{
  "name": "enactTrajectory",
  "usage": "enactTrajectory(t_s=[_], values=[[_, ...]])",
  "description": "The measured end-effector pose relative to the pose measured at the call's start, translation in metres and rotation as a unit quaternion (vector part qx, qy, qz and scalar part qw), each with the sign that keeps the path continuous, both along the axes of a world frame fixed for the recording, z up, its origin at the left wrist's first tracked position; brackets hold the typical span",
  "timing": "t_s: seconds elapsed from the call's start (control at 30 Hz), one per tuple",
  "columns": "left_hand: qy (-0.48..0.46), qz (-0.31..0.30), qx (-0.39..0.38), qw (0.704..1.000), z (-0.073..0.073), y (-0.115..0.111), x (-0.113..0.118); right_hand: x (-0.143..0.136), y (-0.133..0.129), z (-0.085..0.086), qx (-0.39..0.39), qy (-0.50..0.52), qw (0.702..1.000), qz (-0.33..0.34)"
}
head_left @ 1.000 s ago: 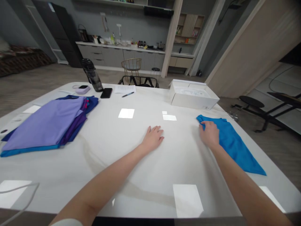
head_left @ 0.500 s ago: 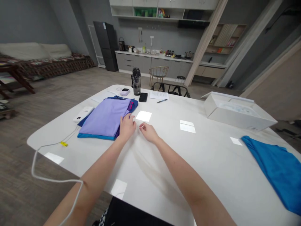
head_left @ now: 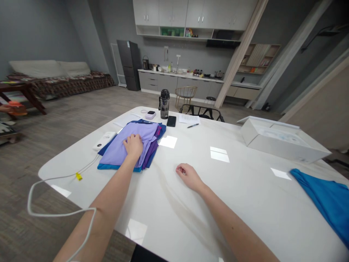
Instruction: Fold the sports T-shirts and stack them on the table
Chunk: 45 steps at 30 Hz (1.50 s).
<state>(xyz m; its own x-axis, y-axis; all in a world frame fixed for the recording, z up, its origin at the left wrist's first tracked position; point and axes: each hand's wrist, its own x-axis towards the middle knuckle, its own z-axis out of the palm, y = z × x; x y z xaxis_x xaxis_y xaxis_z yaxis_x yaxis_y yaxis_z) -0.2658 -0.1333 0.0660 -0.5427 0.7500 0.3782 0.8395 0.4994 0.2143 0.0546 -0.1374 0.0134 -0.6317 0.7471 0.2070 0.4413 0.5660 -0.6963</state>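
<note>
My left hand (head_left: 133, 146) rests on top of a folded lavender garment (head_left: 116, 152), its fingers bent into the fabric. That garment lies on a stack of folded cloth; dark purple layers (head_left: 151, 153) and a bright blue edge (head_left: 113, 167) stick out from under it. Loosely curled into a fist, my right hand (head_left: 189, 175) is just over the bare white tabletop to the right of the stack, with nothing visible in it. A bright blue garment (head_left: 324, 196) lies at the table's right edge, cut off by the frame.
On the white table (head_left: 169, 203) are a white power bank (head_left: 104, 141) with a cable (head_left: 62, 214) crossing my left forearm, a black bottle (head_left: 164, 104), a phone (head_left: 171, 121), a pen (head_left: 193, 126), printed paper (head_left: 189, 119) and an open white box (head_left: 278, 140).
My left hand has moved from the stack's right edge onto the lavender garment, whose near right part has shifted left, baring more dark purple. My right hand has drawn back to the right.
</note>
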Motion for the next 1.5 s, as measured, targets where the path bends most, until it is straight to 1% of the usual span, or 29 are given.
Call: enactTrajectory(t_s=[0.1,0.2,0.3,0.37,0.43,0.5,0.57,0.67,0.73,0.8,0.87,0.9,0.93,0.97,1.0,1.07,1.1,1.13,1.17,1.23,1.27,1.3,1.33,1.4,1.5], values=[[-0.007,-0.007,0.029,1.000,0.008,0.002,0.012,0.016,-0.004,0.004,-0.051,0.018,0.998,-0.011],[-0.004,-0.037,0.062,0.997,0.015,0.000,0.039,0.025,-0.007,0.008,-0.097,0.044,0.994,-0.022],[-0.002,-0.109,0.075,0.991,0.016,-0.006,0.084,0.033,-0.009,0.012,-0.127,0.088,0.987,-0.037],[-0.012,-0.180,0.070,0.981,0.014,-0.013,0.122,0.042,-0.010,0.014,-0.143,0.116,0.981,-0.055],[-0.034,-0.256,0.049,0.965,0.008,-0.021,0.164,0.057,-0.008,0.015,-0.151,0.129,0.976,-0.085],[-0.066,-0.322,0.023,0.944,0.001,-0.028,0.206,0.078,-0.003,0.015,-0.149,0.134,0.971,-0.130],[-0.114,-0.387,-0.011,0.915,-0.007,-0.033,0.245,0.105,0.003,0.013,-0.141,0.138,0.962,-0.189],[-0.200,-0.480,-0.076,0.851,-0.017,-0.039,0.296,0.149,0.011,0.008,-0.111,0.132,0.947,-0.269],[-0.235,-0.533,-0.107,0.806,-0.021,-0.045,0.324,0.177,0.013,0.006,-0.069,0.111,0.949,-0.288],[-0.249,-0.577,-0.120,0.769,-0.022,-0.053,0.348,0.199,0.011,0.004,-0.030,0.089,0.954,-0.286],[-0.253,-0.613,-0.121,0.739,-0.021,-0.063,0.366,0.214,0.008,0.003,-0.025,0.071,0.957,-0.281],[-0.254,-0.621,-0.116,0.732,-0.019,-0.066,0.371,0.217,0.006,0.002,-0.033,0.062,0.958,-0.277],[-0.252,-0.615,-0.106,0.739,-0.017,-0.067,0.373,0.219,0.003,0.002,-0.040,0.053,0.960,-0.271],[-0.243,-0.592,-0.089,0.764,-0.014,-0.066,0.372,0.219,0.000,0.003,-0.041,0.041,0.964,-0.261],[-0.224,-0.549,-0.068,0.803,-0.012,-0.063,0.366,0.218,-0.003,0.004,-0.037,0.028,0.967,-0.249],[-0.159,-0.414,-0.020,0.896,-0.010,-0.048,0.346,0.214,-0.011,0.009,-0.018,-0.006,0.974,-0.226],[-0.119,-0.345,-0.004,0.931,-0.010,-0.038,0.332,0.211,-0.016,0.013,-0.008,-0.028,0.976,-0.217],[-0.089,-0.277,0.002,0.957,-0.012,-0.027,0.317,0.209,-0.021,0.017,-0.002,-0.054,0.976,-0.210],[-0.077,-0.219,-0.010,0.973,-0.016,-0.015,0.302,0.206,-0.026,0.022,0.003,-0.082,0.976,-0.203],[-0.096,-0.136,-0.059,0.984,-0.025,0.005,0.278,0.201,-0.036,0.030,0.011,-0.141,0.973,-0.181],[-0.109,-0.120,-0.084,0.983,-0.031,0.013,0.271,0.198,-0.041,0.033,0.014,-0.165,0.972,-0.168],[-0.114,-0.118,-0.103,0.981,-0.037,0.019,0.267,0.195,-0.046,0.036,0.012,-0.186,0.970,-0.154],[-0.111,-0.130,-0.117,0.978,-0.042,0.024,0.267,0.193,-0.050,0.038,0.008,-0.205,0.969,-0.141],[-0.087,-0.181,-0.134,0.970,-0.050,0.031,0.275,0.189,-0.057,0.041,-0.008,-0.235,0.964,-0.123],[-0.056,-0.272,-0.151,0.949,-0.053,0.039,0.297,0.186,-0.065,0.044,-0.029,-0.265,0.958,-0.102]])
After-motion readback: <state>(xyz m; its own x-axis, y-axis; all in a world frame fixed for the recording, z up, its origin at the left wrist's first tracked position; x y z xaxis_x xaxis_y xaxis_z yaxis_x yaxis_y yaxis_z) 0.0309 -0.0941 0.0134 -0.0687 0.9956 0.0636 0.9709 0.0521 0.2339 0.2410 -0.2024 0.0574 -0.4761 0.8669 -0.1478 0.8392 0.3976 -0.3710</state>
